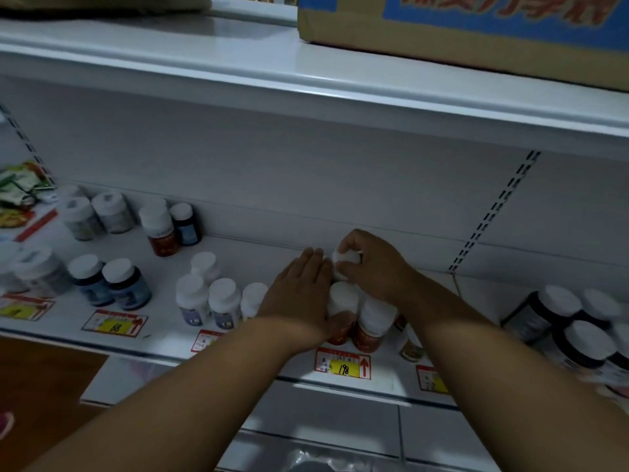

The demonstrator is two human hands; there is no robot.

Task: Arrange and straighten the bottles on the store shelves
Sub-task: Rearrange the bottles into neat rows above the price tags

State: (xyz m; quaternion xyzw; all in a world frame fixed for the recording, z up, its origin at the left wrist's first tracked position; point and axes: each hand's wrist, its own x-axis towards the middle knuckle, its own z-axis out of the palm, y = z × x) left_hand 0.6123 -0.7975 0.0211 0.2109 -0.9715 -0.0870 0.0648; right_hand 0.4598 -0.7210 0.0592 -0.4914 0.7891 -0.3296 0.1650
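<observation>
So the price tag marked 198 [343, 363] sits on the shelf's [272, 243] front edge. Right behind it stand two bottles [354, 315] side by side, with a third bottle [345, 258] further back. Left of the tag there's a cluster of four bottles [218, 294]. Far right of it, a group of jars [575, 321]. Up above, a cardboard box [476, 32] on the upper shelf.

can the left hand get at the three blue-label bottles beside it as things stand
Probably yes. The left hand lies flat right next to the blue-label bottles, nothing stands between them, and it holds nothing; the right hand grips a white-capped bottle.
</observation>
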